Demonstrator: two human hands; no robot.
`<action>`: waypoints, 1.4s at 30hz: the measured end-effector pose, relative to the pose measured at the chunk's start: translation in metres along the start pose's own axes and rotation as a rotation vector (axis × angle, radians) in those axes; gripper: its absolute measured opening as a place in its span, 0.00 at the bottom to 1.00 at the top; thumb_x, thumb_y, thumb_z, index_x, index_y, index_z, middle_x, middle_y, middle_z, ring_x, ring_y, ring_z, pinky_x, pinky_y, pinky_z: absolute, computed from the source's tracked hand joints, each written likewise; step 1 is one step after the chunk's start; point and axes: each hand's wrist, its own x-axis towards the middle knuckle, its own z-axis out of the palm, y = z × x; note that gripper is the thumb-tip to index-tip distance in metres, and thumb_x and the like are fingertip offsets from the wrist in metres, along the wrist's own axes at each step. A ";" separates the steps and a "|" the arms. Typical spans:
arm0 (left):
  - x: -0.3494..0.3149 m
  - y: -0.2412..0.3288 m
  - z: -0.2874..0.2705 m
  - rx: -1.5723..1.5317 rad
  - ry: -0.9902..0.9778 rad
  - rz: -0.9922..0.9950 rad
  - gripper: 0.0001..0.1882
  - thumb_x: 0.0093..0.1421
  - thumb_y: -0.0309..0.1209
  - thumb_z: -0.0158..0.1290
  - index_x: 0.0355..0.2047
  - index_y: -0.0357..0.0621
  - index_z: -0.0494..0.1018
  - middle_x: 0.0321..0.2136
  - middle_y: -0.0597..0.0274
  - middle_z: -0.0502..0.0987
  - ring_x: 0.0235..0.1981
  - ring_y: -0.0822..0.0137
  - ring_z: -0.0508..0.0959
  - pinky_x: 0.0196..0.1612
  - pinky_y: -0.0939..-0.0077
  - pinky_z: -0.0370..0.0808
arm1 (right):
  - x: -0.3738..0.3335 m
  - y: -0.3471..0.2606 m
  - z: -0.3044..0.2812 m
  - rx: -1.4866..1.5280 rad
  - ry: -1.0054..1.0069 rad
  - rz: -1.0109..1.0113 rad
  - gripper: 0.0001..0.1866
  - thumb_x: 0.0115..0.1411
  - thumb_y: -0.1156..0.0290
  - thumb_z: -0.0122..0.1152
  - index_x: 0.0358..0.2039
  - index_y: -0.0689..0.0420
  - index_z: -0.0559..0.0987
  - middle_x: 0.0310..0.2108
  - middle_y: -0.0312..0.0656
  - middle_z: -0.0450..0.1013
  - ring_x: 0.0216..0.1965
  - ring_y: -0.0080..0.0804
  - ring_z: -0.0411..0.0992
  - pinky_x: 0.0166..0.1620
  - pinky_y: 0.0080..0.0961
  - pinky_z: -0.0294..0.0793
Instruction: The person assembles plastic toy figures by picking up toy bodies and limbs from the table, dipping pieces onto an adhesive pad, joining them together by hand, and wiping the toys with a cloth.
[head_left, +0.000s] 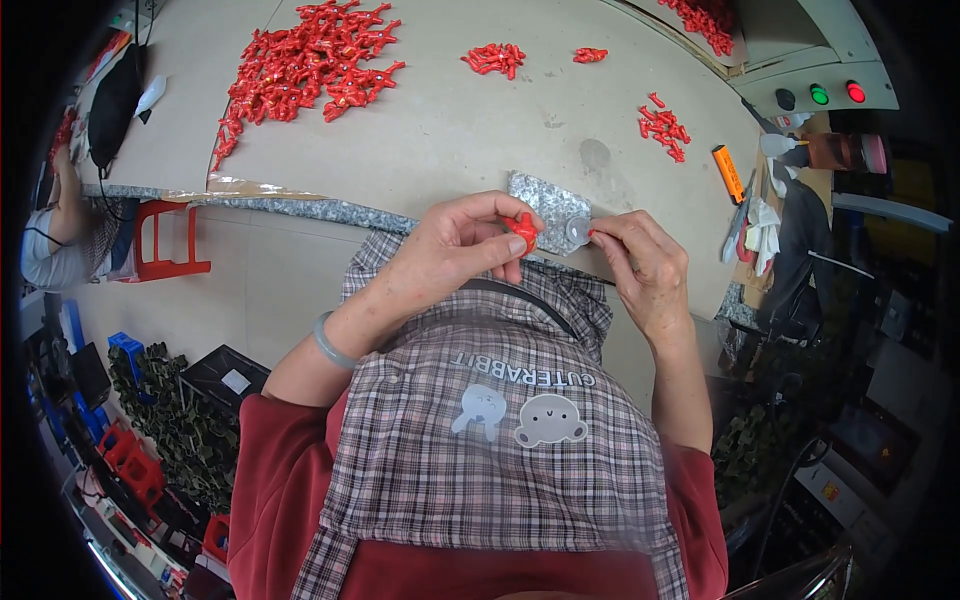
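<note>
My left hand (455, 243) is closed round a small glossy red figurine (524, 231), held between thumb and fingers just past the table's front edge. To its right, my right hand (648, 268) pinches a tiny red piece (591, 233) between thumb and forefinger; its shape is too small to make out. Those fingertips are beside a small clear round dish (577, 230), which rests on a grey speckled slab (548, 200) at the table edge. The two hands are apart, with slab and dish between them.
On the table (430, 120) lie a large heap of red figurines (310, 65), a smaller heap (494, 60), a small cluster (590, 56) and scattered red parts (664, 130). An orange tool (728, 174) and a bottle (782, 145) stand right. A co-worker's arm (65, 205) shows left.
</note>
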 end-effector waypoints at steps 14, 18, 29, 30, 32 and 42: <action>-0.001 -0.001 0.003 0.052 -0.039 0.044 0.14 0.65 0.27 0.53 0.50 0.38 0.72 0.36 0.68 0.77 0.37 0.80 0.75 0.41 0.83 0.74 | -0.004 -0.002 -0.009 0.125 0.021 0.156 0.05 0.57 0.82 0.63 0.35 0.64 0.80 0.29 0.41 0.77 0.26 0.23 0.74 0.30 0.19 0.75; 0.000 0.001 0.008 0.028 -0.037 0.074 0.15 0.65 0.28 0.53 0.51 0.38 0.71 0.39 0.65 0.76 0.39 0.77 0.76 0.44 0.81 0.75 | -0.012 0.003 -0.004 0.712 0.059 0.409 0.07 0.61 0.81 0.60 0.40 0.67 0.79 0.33 0.42 0.79 0.29 0.22 0.76 0.34 0.19 0.78; 0.004 -0.001 0.006 -0.085 -0.073 0.008 0.15 0.64 0.28 0.55 0.50 0.40 0.70 0.35 0.65 0.78 0.35 0.75 0.79 0.40 0.82 0.75 | -0.016 -0.013 0.000 0.898 0.056 0.426 0.10 0.60 0.82 0.60 0.43 0.67 0.79 0.36 0.45 0.79 0.34 0.26 0.78 0.38 0.19 0.80; 0.004 -0.001 0.006 -0.089 -0.075 0.002 0.15 0.64 0.28 0.55 0.50 0.40 0.70 0.35 0.65 0.78 0.36 0.75 0.79 0.40 0.82 0.75 | -0.016 -0.015 0.001 0.861 0.066 0.404 0.09 0.59 0.83 0.62 0.41 0.66 0.80 0.35 0.44 0.79 0.33 0.26 0.78 0.37 0.19 0.79; 0.004 -0.001 0.007 -0.086 -0.068 0.001 0.14 0.64 0.27 0.55 0.49 0.39 0.71 0.36 0.65 0.78 0.36 0.76 0.78 0.40 0.83 0.75 | -0.014 -0.020 0.005 0.760 0.099 0.332 0.08 0.56 0.83 0.63 0.38 0.65 0.81 0.33 0.44 0.78 0.32 0.27 0.78 0.35 0.21 0.78; 0.003 0.002 0.011 -0.081 -0.050 -0.006 0.14 0.65 0.25 0.53 0.50 0.36 0.73 0.37 0.62 0.79 0.36 0.75 0.77 0.42 0.81 0.77 | -0.012 -0.028 0.012 0.389 0.121 0.023 0.08 0.50 0.83 0.68 0.33 0.64 0.82 0.31 0.46 0.78 0.33 0.32 0.77 0.35 0.23 0.75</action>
